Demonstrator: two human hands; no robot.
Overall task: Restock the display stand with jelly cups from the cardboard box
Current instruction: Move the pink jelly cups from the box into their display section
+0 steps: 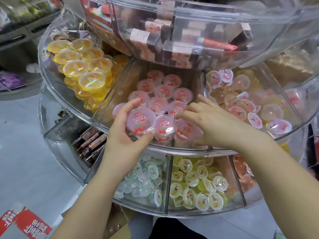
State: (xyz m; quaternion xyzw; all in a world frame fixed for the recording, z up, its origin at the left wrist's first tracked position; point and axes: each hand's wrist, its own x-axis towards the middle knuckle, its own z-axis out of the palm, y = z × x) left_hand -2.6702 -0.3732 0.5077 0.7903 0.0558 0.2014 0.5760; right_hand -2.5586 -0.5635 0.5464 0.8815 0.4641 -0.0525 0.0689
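Left fingers: the left hand (128,123) curls its fingers (133,103) and thumb round one pink jelly cup (140,122), gripping it at the rim, lid up, above the front wall of the stand's middle tier.
Right fingers: the right hand (209,122) lies fairly flat with loose fingers (184,115) resting on the pink cups in the front row (185,130); it does not visibly grasp anything.
Cup location: the held cup sits at the front-left of the pink compartment (114,100), touching its neighbours, just left of the right fingertips.
Handling: the cup looks light, with a thin, slightly yielding wall and a slick film lid; hard squeezing could likely dent it or burst the seal.
Best hold: round the stiffer rim, thumb opposite the fingers.
Display stand: the clear display stand (172,150) holds yellow cups (81,66) left of the pink ones.
Supply: the cardboard box (120,225) shows at the lower edge.
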